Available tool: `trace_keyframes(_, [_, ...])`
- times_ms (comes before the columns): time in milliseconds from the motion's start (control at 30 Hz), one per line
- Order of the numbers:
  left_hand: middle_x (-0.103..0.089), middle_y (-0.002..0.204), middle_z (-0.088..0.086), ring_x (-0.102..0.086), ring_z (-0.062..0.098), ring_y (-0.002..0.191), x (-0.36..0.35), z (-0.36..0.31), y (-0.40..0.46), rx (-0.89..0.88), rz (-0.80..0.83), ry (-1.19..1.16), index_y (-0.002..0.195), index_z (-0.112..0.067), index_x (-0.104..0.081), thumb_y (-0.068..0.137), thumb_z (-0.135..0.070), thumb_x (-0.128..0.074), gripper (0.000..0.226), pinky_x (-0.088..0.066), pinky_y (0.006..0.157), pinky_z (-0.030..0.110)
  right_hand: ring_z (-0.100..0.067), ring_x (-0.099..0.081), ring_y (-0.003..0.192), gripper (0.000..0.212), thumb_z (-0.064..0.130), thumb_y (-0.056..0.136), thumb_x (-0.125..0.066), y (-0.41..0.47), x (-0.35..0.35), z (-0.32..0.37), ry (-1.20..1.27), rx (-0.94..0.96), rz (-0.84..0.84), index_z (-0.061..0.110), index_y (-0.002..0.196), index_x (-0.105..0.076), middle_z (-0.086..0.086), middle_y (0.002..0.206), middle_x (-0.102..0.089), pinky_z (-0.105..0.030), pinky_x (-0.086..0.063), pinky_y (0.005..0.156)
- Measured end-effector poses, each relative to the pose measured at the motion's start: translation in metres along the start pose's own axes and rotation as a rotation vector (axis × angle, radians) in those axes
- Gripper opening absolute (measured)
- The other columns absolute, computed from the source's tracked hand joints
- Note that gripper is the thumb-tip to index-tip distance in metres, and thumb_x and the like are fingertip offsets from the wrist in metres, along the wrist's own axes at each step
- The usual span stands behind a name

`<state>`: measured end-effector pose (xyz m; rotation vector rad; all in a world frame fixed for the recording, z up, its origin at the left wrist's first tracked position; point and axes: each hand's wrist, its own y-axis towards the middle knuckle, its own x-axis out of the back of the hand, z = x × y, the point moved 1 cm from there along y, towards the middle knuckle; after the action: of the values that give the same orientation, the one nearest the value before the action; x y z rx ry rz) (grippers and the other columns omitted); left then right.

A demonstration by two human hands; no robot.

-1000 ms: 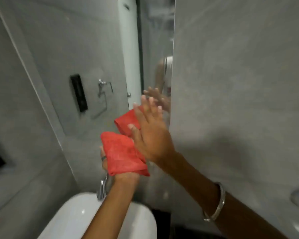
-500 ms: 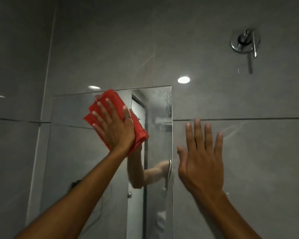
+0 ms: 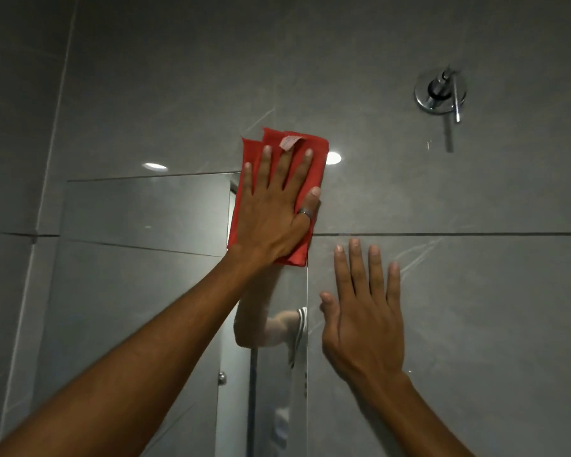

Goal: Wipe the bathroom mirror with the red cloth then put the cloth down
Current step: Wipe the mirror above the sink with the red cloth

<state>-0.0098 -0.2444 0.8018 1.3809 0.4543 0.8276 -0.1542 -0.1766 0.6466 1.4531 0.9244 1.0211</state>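
Red cloth [image 3: 279, 179], folded into a tall rectangle with its long axis nearly vertical, lies flat over the top right corner of the mirror [image 3: 139, 258] and onto the grey tiled wall [image 3: 442, 291]. The left hand [image 3: 276, 209] presses it with flat, spread fingers [image 3: 302, 169], not gripping. The right hand [image 3: 365, 321], flat and empty, rests on the wall just right of the mirror's edge.

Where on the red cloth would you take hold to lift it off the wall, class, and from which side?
Pinch the upper edge of the red cloth, coming from above. That folded edge and its small label stick out past the fingertips of the left hand, which presses the rest flat over the mirror corner. The right hand lies flat on the tile, free to do it.
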Motion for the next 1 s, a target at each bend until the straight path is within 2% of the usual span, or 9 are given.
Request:
trace_keyframes(200, [0.009,0.174,0.003,0.013,0.029,0.161,-0.005,-0.009,-0.025,0.048,-0.004,-0.004,0.165,-0.029,0.000,0.106,-0.058,-0.020,0.069,0.003,0.129,0.057,-0.026,0.000,0.167,0.067,0.047,0.110,-0.017,-0.011,0.004,-0.006,-0.006,0.030,-0.008,0.021,0.171,-0.012,-0.005,0.180,-0.003,-0.050,-0.001,0.135])
trace_keyframes(333, [0.005,0.175,0.005,0.010,0.031,0.161,-0.012,-0.017,-0.057,0.082,-0.004,-0.035,0.166,-0.026,-0.006,0.106,-0.058,-0.023,0.070,0.003,0.128,0.058,-0.027,0.000,0.167,0.067,0.040,0.109,-0.030,-0.021,0.005,-0.007,-0.004,0.032,-0.017,0.020,0.171,-0.015,-0.006,0.180,-0.004,-0.050,0.001,0.136])
trace_keyframes(467, [-0.002,0.174,0.008,0.002,0.033,0.161,-0.022,-0.028,-0.102,0.112,-0.011,-0.049,0.166,-0.024,-0.012,0.105,-0.061,-0.022,0.072,-0.001,0.128,0.060,-0.031,-0.002,0.167,0.065,0.039,0.111,-0.027,-0.042,0.002,-0.008,0.004,0.030,-0.030,0.019,0.171,-0.015,-0.009,0.180,-0.006,-0.054,-0.002,0.136])
trace_keyframes(667, [-0.020,0.171,0.016,-0.012,0.041,0.159,-0.046,-0.048,-0.211,0.146,-0.010,-0.013,0.163,-0.020,-0.027,0.105,-0.059,-0.034,0.069,-0.010,0.127,0.063,-0.035,-0.007,0.166,0.065,0.039,0.111,-0.029,-0.114,-0.007,-0.003,0.023,0.012,0.002,0.019,0.171,-0.014,-0.011,0.179,-0.009,-0.055,-0.002,0.135])
trace_keyframes(733, [-0.023,0.170,0.017,-0.009,0.040,0.159,-0.054,-0.058,-0.255,0.156,0.018,-0.014,0.161,-0.019,-0.030,0.104,-0.057,-0.038,0.069,-0.011,0.127,0.064,-0.032,-0.004,0.165,0.065,0.040,0.111,-0.029,-0.140,-0.008,-0.002,0.027,0.010,0.031,0.019,0.170,-0.011,-0.012,0.178,-0.013,-0.054,0.001,0.135])
trace_keyframes(800, [-0.017,0.171,0.016,0.000,0.036,0.160,-0.063,-0.068,-0.302,0.152,0.046,-0.019,0.162,-0.020,-0.028,0.103,-0.056,-0.040,0.069,-0.008,0.127,0.063,-0.030,-0.003,0.164,0.065,0.042,0.111,-0.029,-0.165,-0.010,-0.001,0.021,0.025,0.049,0.019,0.169,-0.011,-0.013,0.177,-0.018,-0.054,0.001,0.134])
trace_keyframes(900, [0.001,0.175,0.007,0.003,0.034,0.161,-0.075,-0.079,-0.376,0.142,0.069,-0.012,0.162,-0.024,-0.019,0.103,-0.058,-0.038,0.071,-0.004,0.128,0.060,-0.029,0.004,0.165,0.065,0.041,0.110,-0.033,-0.197,-0.012,0.000,0.028,0.039,0.047,0.020,0.169,-0.014,-0.009,0.177,-0.008,-0.055,-0.001,0.134])
trace_keyframes(933, [0.000,0.175,0.006,0.001,0.034,0.161,-0.078,-0.082,-0.399,0.136,0.066,-0.009,0.162,-0.027,-0.018,0.102,-0.059,-0.039,0.072,-0.005,0.128,0.060,-0.029,0.005,0.166,0.066,0.040,0.109,-0.034,-0.206,-0.014,0.001,0.031,0.036,0.048,0.021,0.169,-0.014,-0.008,0.177,-0.005,-0.055,-0.002,0.134])
trace_keyframes(1000, [-0.015,0.172,0.007,-0.004,0.035,0.161,-0.080,-0.088,-0.447,0.118,0.096,-0.014,0.164,-0.032,-0.016,0.099,-0.061,-0.045,0.077,-0.009,0.128,0.061,-0.031,0.005,0.166,0.068,0.038,0.108,-0.036,-0.226,-0.015,0.002,0.031,0.041,0.066,0.020,0.170,-0.013,-0.007,0.178,0.000,-0.057,-0.003,0.134])
